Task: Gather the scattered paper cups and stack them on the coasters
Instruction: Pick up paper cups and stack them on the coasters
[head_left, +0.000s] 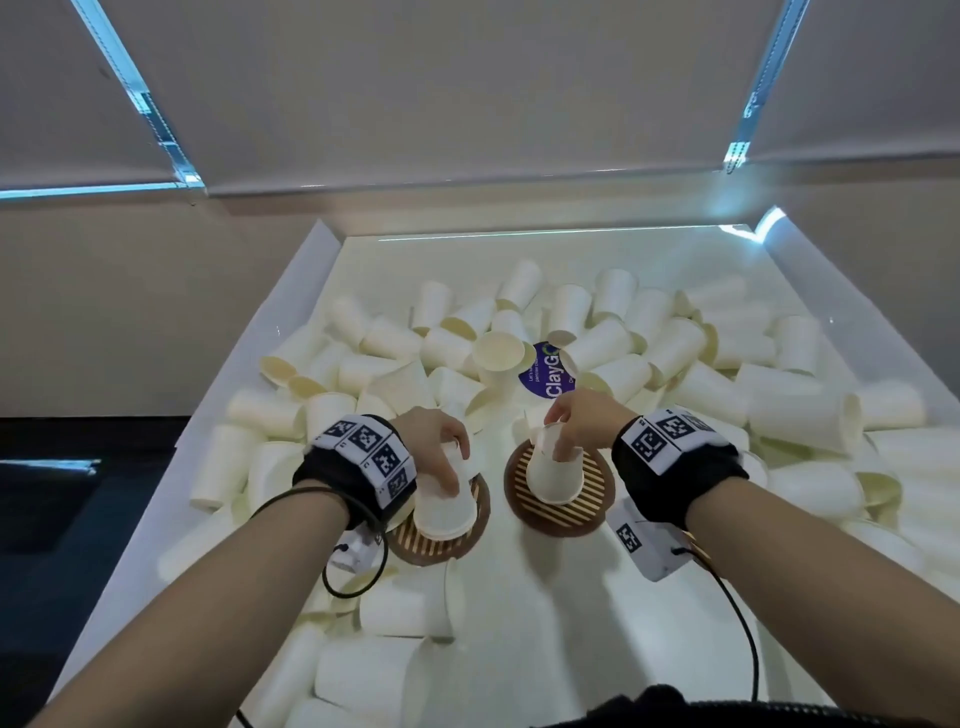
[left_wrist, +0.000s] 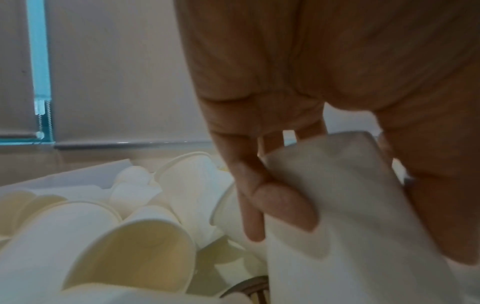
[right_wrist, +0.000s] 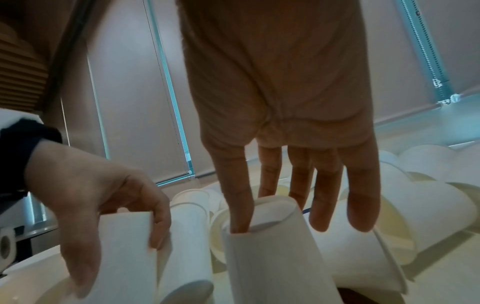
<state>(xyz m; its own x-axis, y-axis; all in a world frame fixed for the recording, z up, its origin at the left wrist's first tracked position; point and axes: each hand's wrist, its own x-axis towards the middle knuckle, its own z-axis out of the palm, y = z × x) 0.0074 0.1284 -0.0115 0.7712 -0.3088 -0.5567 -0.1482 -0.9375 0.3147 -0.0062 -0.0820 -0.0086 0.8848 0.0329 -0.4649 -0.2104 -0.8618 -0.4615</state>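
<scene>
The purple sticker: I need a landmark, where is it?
In the head view, the purple sticker lies on the tray floor among loose cups, just beyond the right hand and the right coaster.

Office-like room: roller blinds (head_left: 467, 88) behind a white table (head_left: 519, 597).

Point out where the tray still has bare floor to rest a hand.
Bare tray floor runs between the forearms, just before the left coaster and right coaster. A clear strip lies along the far wall. Elsewhere loose cups crowd both sides and the middle.
</scene>
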